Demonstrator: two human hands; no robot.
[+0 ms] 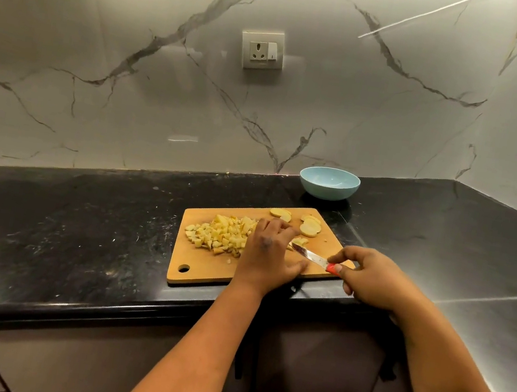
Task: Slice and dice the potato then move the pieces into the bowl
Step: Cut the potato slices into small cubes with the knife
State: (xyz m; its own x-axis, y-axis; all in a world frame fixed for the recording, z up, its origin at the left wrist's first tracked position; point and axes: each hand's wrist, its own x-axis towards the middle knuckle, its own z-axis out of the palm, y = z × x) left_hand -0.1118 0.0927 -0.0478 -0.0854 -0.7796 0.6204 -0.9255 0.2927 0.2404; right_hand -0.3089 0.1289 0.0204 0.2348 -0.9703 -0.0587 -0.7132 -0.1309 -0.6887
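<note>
On the wooden cutting board [204,270], a heap of diced potato [219,233] lies at the left, while the left hand [270,253] rests flat beside it with fingers spread over some pieces, and a few round slices [308,227] wait uncut at the far right corner (so dicing seems more than half done). The right hand [369,281] pinches the red handle of the knife [311,257], blade low on the board. The blue bowl [329,183] stands empty behind the board, with open counter [77,218] at the left and the board's near edge close to the counter's front.
</note>
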